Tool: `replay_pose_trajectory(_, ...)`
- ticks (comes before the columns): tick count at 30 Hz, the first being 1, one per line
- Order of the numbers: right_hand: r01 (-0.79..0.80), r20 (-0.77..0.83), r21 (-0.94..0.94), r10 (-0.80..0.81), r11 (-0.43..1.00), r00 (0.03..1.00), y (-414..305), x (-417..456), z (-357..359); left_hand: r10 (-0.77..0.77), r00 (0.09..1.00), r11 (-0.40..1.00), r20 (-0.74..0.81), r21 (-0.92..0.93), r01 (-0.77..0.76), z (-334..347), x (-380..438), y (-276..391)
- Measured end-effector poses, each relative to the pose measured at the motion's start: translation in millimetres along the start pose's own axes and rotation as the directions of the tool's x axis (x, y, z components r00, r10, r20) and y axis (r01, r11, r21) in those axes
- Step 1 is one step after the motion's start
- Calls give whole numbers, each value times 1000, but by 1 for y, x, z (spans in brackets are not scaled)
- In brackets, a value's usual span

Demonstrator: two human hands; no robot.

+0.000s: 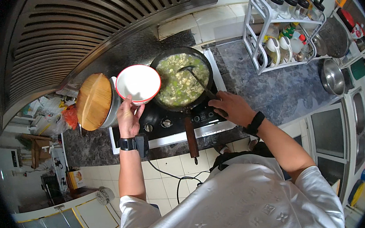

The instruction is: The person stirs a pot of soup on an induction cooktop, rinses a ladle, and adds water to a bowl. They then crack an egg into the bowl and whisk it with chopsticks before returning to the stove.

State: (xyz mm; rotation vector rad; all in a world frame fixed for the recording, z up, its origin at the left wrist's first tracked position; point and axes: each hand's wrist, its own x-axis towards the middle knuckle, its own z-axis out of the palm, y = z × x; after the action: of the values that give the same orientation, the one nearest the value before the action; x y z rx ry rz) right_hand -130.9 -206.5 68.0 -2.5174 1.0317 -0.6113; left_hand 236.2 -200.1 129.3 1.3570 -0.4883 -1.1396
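A white bowl with a red rim is gripped at its near edge by my left hand. It is held just left of a dark wok, tilted so that its bare white inside shows. My right hand is closed around the handle of a dark metal ladle. The ladle's head lies in the wok, in a pale soup with green vegetable pieces and whitish-yellow bits. The wok sits on a black gas stove, its wooden handle pointing towards me.
A wooden lid covers a metal pot at the left. A white rack with seasoning jars and bottles stands on the grey countertop to the right. Beyond it is a steel bowl. A slotted range hood overhangs the back left.
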Motion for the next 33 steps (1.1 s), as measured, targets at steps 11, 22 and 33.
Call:
replay_pose_trajectory(11,-40,181,-33,46,999,982,-5,-3,-3,182,982,942,-46,294,-161,15,25,-20)
replay_pose_trajectory(22,-25,184,-27,30,999,983,-5,-6,4,604,775,490,187,680,-546,24,48,-42)
replay_pose_trajectory(33,22,173,-97,-5,995,985,-8,-9,14,713,637,155,294,819,-552,46,30,-36)
